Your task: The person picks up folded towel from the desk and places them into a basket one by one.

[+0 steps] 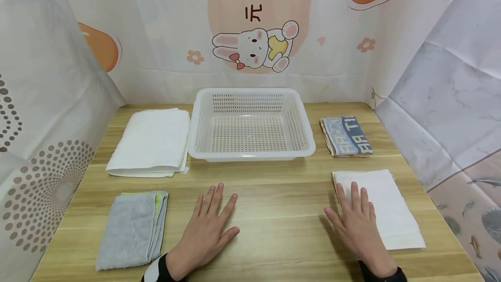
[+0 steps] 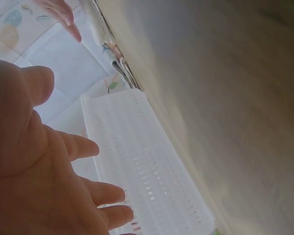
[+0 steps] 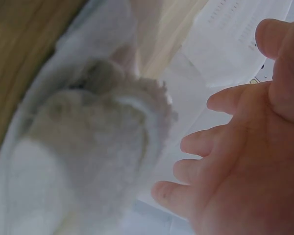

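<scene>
My left hand (image 1: 206, 229) is spread palm down over the bare wood in front of the basket, fingers straight, holding nothing. To its left lies a folded grey towel (image 1: 131, 229) with a yellow-green edge. My right hand (image 1: 357, 225) is also spread, its fingers overlapping the left side of a folded white cloth (image 1: 395, 212) in the head view. In the right wrist view the fingers (image 3: 201, 142) extend beside the blurred edge of that cloth (image 3: 103, 147). A white perforated plastic basket (image 1: 250, 156) stands at the back centre, with nothing inside.
A larger folded white towel (image 1: 152, 140) lies left of the basket, close to its side. A small folded blue patterned cloth (image 1: 346, 136) with lettering lies to the right. Printed curtains (image 1: 156, 55) enclose the wooden table (image 1: 274, 229) at the back and sides.
</scene>
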